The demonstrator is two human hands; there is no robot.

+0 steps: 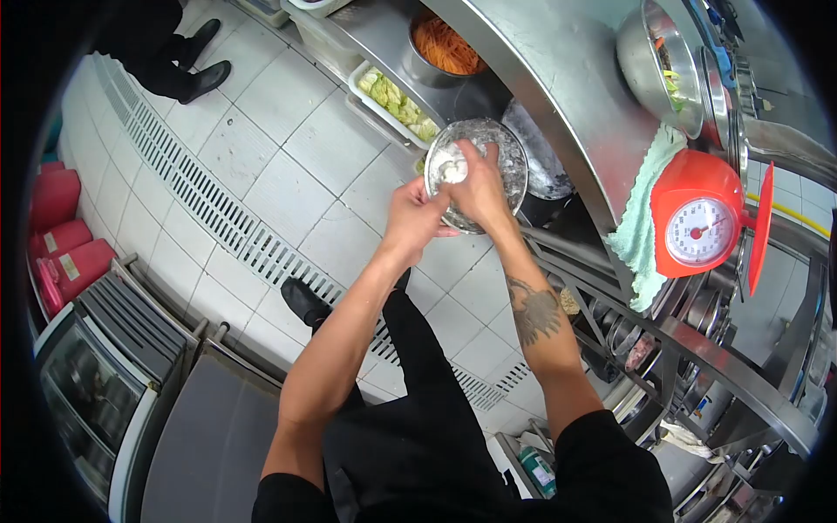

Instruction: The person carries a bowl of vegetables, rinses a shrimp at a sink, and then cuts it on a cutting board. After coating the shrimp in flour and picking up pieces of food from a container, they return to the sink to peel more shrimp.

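A round metal bowl is dusted inside with white, flour-like powder. At its near left rim, my left hand has its fingers curled on the edge. My right hand reaches into the bowl, its fingers and thumb bent around a clump of the powder. Part of the bowl's contents is hidden under that hand. Beside the bowl, on the lower shelf, lies a clear plastic-wrapped or dusty container that I cannot make out well.
Shredded carrot fills a metal pot, and cut lettuce a white tub. A red dial scale and a green cloth sit on the steel counter, near a steel bowl. Another person's shoes stand by the floor drain.
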